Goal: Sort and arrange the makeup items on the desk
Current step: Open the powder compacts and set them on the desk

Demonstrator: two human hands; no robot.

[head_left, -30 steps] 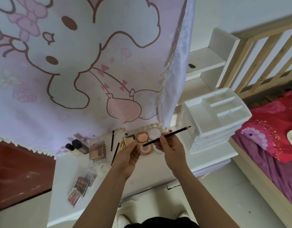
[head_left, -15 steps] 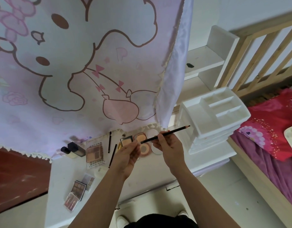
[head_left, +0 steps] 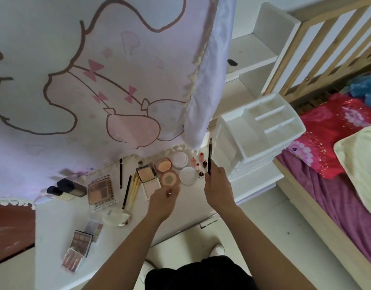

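Note:
My right hand [head_left: 217, 185] grips a dark makeup pencil [head_left: 210, 153] that stands almost upright, its tip next to the white drawer organizer [head_left: 262, 130]. My left hand [head_left: 163, 200] hovers over the white desk [head_left: 55, 227] with its fingers loosely curled; something tiny shows at its fingertips, too small to name. Just beyond it lie round powder compacts [head_left: 170, 178], a square compact [head_left: 147, 174], a white lid [head_left: 187, 175] and small red-capped bottles [head_left: 198, 162]. Further left are an eyeshadow palette [head_left: 101, 190], dark pencils [head_left: 121, 173] and yellow brushes [head_left: 133, 190].
A cartoon-print curtain [head_left: 96, 80] hangs down to the desk's back edge. Dark bottles [head_left: 65, 189] lie at the left; smaller palettes [head_left: 80, 243] sit near the front left. A bed with red bedding [head_left: 326, 143] and a wooden rail [head_left: 316, 206] stands to the right.
The pencil swung from slanting across both hands to nearly upright in my right hand alone. My left hand let go and dropped lower. The view moved closer to the desk.

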